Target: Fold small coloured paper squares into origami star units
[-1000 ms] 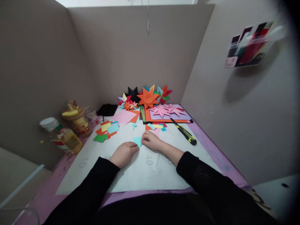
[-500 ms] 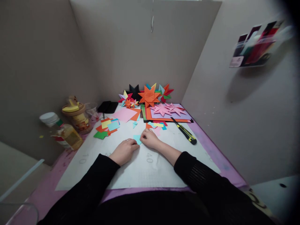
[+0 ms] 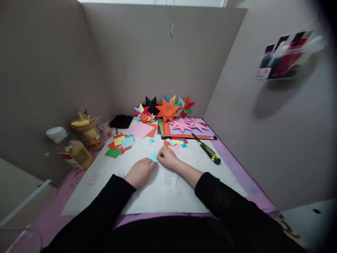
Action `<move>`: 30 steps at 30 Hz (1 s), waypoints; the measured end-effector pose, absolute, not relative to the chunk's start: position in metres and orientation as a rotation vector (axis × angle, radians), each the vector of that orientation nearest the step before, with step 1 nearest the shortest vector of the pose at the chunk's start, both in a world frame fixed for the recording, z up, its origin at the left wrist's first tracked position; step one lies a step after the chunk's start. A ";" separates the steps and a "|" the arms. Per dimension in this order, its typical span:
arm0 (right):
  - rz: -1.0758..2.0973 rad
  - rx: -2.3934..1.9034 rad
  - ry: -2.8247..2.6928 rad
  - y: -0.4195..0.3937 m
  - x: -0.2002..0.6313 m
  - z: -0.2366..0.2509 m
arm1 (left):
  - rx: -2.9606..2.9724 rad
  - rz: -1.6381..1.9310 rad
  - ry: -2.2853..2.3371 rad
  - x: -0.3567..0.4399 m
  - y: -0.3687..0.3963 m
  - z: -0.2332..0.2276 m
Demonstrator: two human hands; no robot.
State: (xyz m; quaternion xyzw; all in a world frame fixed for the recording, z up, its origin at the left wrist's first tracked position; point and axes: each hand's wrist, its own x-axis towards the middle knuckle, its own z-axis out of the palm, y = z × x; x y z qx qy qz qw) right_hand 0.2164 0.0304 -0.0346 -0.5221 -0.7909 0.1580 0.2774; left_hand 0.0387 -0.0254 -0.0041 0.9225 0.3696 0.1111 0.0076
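A small light-blue square of paper (image 3: 153,156) lies on the white sheet (image 3: 147,200) between my two hands. My left hand (image 3: 141,172) rests at its near-left edge, fingers bent and pressed together on the paper. Curled closed, my right hand (image 3: 167,157) pinches the right edge of the same square, its fingertips partly hidden. Just beyond them is a little folded light-blue piece (image 3: 151,141). Loose coloured scraps, a yellow strip (image 3: 178,142) among them, lie past my right hand.
Left of my hands is a pile of coloured paper squares (image 3: 119,142). A black-and-yellow utility knife (image 3: 207,151) lies to the right. Folded paper stars (image 3: 167,109) stand at the back wall. A glue bottle (image 3: 79,154) and a lidded cup (image 3: 88,135) are far left.
The view has tilted up slightly. My left fingers have drawn in a little at the light-blue square; my right hand holds nearly the same place.
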 end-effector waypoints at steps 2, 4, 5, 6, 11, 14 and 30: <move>0.416 -1.402 -2.132 0.031 0.217 -0.035 | 2.899 0.336 1.166 0.040 -0.026 -0.004; 0.410 -1.401 -2.137 0.031 0.217 -0.036 | 2.904 0.330 1.157 0.041 -0.026 -0.004; 0.405 -1.401 -2.137 0.031 0.217 -0.036 | 2.908 0.324 1.151 0.041 -0.027 -0.004; 0.398 -1.403 -2.137 0.031 0.217 -0.036 | 2.914 0.313 1.145 0.041 -0.027 -0.004; 0.389 -1.421 -2.142 0.030 0.216 -0.034 | 2.913 0.303 1.143 0.041 -0.026 -0.004; 0.387 -1.423 -2.141 0.029 0.215 -0.034 | 2.886 0.336 1.142 0.041 -0.026 -0.005; 0.360 -1.438 -2.146 0.031 0.213 -0.036 | 2.926 0.320 1.127 0.042 -0.027 -0.006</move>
